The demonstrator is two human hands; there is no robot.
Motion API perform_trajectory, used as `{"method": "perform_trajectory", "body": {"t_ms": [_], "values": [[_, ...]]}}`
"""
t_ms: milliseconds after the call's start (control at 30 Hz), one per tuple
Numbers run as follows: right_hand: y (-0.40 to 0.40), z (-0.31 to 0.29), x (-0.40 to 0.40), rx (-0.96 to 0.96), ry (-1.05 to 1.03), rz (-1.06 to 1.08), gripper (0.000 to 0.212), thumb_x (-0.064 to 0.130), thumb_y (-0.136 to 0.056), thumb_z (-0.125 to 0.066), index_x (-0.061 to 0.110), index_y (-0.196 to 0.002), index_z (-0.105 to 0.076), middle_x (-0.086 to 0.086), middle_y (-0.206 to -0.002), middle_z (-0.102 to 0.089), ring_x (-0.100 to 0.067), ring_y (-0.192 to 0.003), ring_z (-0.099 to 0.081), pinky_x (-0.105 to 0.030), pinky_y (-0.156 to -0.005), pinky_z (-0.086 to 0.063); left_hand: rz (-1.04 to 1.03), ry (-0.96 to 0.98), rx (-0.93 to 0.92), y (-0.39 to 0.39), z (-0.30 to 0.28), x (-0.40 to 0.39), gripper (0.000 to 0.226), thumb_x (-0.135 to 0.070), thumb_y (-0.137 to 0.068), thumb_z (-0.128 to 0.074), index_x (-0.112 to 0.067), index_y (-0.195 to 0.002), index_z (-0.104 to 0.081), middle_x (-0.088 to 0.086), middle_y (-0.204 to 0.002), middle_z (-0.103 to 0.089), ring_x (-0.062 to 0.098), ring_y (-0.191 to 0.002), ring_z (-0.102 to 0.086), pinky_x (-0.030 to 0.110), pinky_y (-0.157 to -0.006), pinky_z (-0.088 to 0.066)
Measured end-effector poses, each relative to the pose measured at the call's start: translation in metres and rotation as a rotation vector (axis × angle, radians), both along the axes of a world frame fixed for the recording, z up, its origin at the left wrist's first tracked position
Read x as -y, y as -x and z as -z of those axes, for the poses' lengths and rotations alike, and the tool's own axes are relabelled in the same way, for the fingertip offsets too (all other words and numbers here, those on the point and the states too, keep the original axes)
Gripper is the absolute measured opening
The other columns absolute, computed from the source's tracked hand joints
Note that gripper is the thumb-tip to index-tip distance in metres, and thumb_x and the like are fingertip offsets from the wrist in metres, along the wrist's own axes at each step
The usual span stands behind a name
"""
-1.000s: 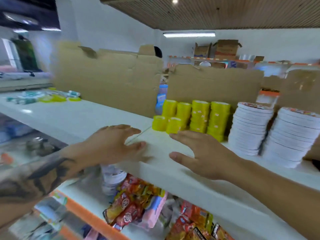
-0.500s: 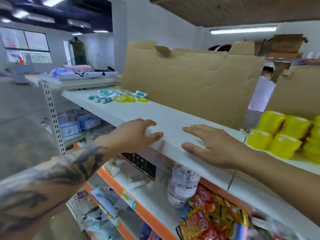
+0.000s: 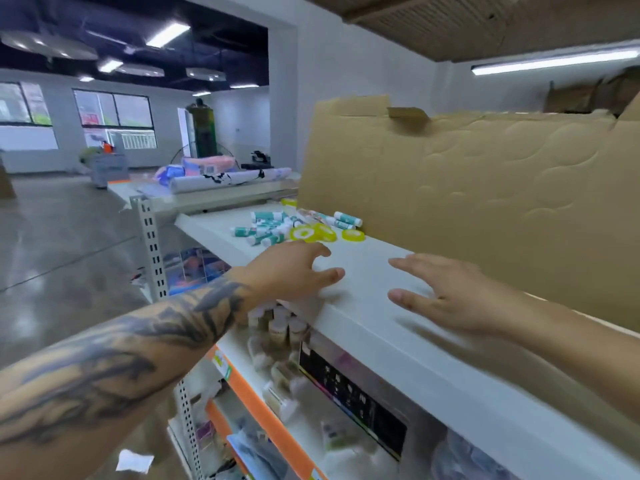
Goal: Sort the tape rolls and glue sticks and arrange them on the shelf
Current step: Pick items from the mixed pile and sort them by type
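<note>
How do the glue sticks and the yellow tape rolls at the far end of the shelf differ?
The glue sticks are slim teal-and-white tubes; the tape rolls are flat yellow rings. The sticks lie jumbled in a pile; the rolls lie flat along its near, right side. Both sit unsorted on the top shelf, beyond both hands.

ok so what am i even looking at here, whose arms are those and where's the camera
This is no machine: a person wears a wide-angle camera on the head, and it looks forward and down, so you see that person's own arms. The left hand, on the tattooed arm, and the right hand reach out over the white top shelf with fingers spread. Neither has a grip on anything. Farther along the shelf lies an unsorted heap: teal and white glue sticks lying on their sides, with yellow tape rolls lying flat beside them. A sheet of brown cardboard stands along the back of the shelf. Lower shelves hold other packaged goods, too blurred to name.
</note>
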State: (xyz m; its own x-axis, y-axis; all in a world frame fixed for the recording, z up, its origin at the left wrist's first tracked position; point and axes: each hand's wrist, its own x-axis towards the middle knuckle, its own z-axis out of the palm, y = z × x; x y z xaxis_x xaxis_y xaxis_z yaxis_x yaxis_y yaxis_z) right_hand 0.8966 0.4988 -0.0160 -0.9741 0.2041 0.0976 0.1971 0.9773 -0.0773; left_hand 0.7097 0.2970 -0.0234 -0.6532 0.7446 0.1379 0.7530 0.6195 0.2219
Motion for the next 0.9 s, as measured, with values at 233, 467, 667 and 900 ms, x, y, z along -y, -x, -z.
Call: {"method": "perform_trajectory", "body": {"t_ms": [233, 467, 667, 900], "values": [[0.055, 0.001, -0.012, 0.034, 0.020, 0.070, 0.074, 0.077, -0.092, -0.030, 0.044, -0.157, -0.021, 0.020, -0.164, -0.022, -0.008, -0.152, -0.020, -0.033, -0.121, -0.017, -0.032, 0.059, -0.090, 0.093, -0.005, -0.045, 0.067, -0.070, -0.093, -0.050, -0.033, -0.148, -0.045, -0.002, -0.150, -0.051, 0.024, -0.133, -0.051, 0.043, -0.107, -0.045], [0.069, 0.001, -0.005, -0.007, 0.090, 0.184, 0.070, 0.075, -0.092, -0.033, 0.044, -0.155, -0.025, 0.023, -0.162, -0.023, -0.008, -0.150, -0.022, -0.031, -0.120, -0.021, 0.019, 0.077, -0.230, 0.140, -0.001, -0.085, 0.061, -0.064, -0.088, -0.057, -0.032, -0.140, -0.050, 0.001, -0.142, -0.058, 0.027, -0.128, -0.055, 0.038, -0.100, -0.044], [0.062, 0.003, 0.001, 0.007, 0.114, 0.304, 0.069, 0.077, -0.092, -0.031, 0.048, -0.154, -0.024, 0.030, -0.159, -0.020, -0.004, -0.149, -0.020, -0.025, -0.115, -0.021, 0.089, 0.093, -0.363, 0.164, 0.001, -0.106, 0.043, -0.058, -0.087, -0.053, -0.029, -0.117, -0.063, 0.002, -0.115, -0.070, 0.029, -0.110, -0.063, 0.037, -0.095, -0.043], [0.056, -0.004, 0.007, -0.079, 0.166, 0.439, 0.077, 0.087, -0.081, -0.028, 0.051, -0.150, -0.027, 0.033, -0.156, -0.024, -0.010, -0.148, -0.026, -0.039, -0.119, -0.030, 0.181, -0.060, -0.210, 0.177, -0.011, -0.101, 0.034, -0.059, -0.084, -0.068, -0.037, -0.110, -0.070, -0.002, -0.110, -0.070, 0.027, -0.104, -0.063, 0.032, -0.077, -0.042]]}}
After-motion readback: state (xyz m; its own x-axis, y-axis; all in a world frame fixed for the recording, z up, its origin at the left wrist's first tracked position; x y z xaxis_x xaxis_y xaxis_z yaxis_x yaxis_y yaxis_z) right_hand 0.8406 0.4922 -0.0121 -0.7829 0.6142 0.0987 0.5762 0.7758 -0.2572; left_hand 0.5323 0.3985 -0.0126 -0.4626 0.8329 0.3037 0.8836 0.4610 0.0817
